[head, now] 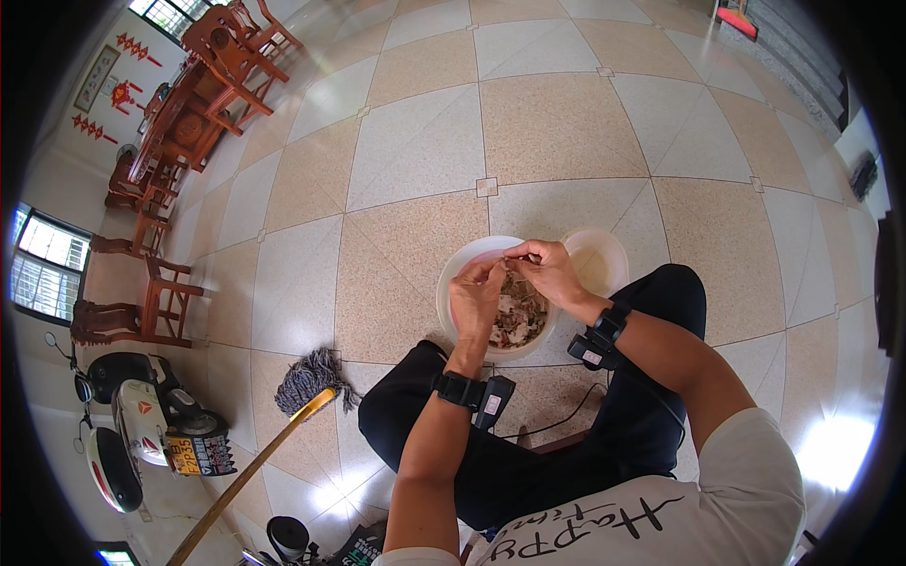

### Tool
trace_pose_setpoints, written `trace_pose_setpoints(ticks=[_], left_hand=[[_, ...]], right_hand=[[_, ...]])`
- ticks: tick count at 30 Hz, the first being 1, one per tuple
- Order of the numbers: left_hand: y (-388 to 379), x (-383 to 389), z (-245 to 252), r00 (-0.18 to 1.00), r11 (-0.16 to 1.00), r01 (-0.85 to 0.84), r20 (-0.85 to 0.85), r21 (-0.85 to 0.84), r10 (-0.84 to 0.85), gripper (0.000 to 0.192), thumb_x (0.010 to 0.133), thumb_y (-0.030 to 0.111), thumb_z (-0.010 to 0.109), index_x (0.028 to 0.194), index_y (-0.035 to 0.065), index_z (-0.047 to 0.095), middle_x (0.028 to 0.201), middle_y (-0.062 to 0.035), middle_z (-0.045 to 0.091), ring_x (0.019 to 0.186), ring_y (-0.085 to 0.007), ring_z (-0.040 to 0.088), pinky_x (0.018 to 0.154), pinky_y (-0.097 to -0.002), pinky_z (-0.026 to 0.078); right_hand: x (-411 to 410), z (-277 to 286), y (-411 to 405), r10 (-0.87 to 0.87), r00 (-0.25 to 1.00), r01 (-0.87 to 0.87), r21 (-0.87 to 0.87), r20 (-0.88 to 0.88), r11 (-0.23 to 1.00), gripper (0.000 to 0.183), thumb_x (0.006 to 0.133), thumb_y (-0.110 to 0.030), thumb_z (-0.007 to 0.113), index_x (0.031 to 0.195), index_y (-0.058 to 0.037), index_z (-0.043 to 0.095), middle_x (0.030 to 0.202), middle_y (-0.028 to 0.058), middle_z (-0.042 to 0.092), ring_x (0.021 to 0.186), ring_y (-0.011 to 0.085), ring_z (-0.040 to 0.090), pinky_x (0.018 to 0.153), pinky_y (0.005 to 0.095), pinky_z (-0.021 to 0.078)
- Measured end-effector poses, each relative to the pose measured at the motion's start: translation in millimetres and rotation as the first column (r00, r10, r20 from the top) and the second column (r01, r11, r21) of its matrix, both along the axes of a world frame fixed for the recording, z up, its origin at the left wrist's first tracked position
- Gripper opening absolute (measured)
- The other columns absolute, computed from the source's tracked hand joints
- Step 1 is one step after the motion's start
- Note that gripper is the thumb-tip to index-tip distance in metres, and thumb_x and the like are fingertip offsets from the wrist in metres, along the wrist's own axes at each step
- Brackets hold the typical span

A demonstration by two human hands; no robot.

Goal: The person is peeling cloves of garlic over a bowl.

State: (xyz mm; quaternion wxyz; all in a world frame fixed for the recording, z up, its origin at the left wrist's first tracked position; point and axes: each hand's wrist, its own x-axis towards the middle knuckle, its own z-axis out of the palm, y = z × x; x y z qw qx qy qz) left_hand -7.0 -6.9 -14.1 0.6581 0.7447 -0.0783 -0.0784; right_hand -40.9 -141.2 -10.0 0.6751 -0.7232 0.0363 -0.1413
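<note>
A round basin (444, 304) with a white rim and pinkish inner wall stands on the floor before me. It holds a heap of mixed scraps (520, 322), whitish, brown and green, which I cannot identify. My left hand (478, 293) is over the basin's left part, thumb and forefinger pinched together. Coming from the right, my right hand (548, 272) meets it fingertip to fingertip. Between them is a small pale piece, mostly hidden by the fingers. A pale plastic bowl (614, 249) sits right behind the basin, with what looks like shallow liquid inside.
A grey string mop (311, 382) with a wooden handle (241, 477) lies to my left. Beyond it is a parked scooter (134, 417). Carved wooden chairs (159, 293) and a table (187, 127) line the left wall. At far right, a red broom (736, 22) stands by stone steps (793, 56).
</note>
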Motion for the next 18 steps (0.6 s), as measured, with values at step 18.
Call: trace_pose_setpoints(ticks=[18], left_hand=[[-0.9, 0.7, -2.8, 0.999, 0.996, -0.039, 0.023, -0.084, 0.041, 0.020, 0.079, 0.016, 0.063, 0.086, -0.0019, 0.067, 0.066, -0.0039, 0.063, 0.062, -0.0076, 0.054, 0.057, -0.0230, 0.043]], right_hand=[[4.7, -11.5, 0.6, 0.008, 0.994, 0.014, 0.190, -0.113, 0.982, 0.011, 0.078, -0.003, 0.065, 0.087, 0.0028, 0.066, 0.078, 0.0056, 0.065, 0.069, 0.0070, 0.056, 0.061, 0.0203, 0.0468]])
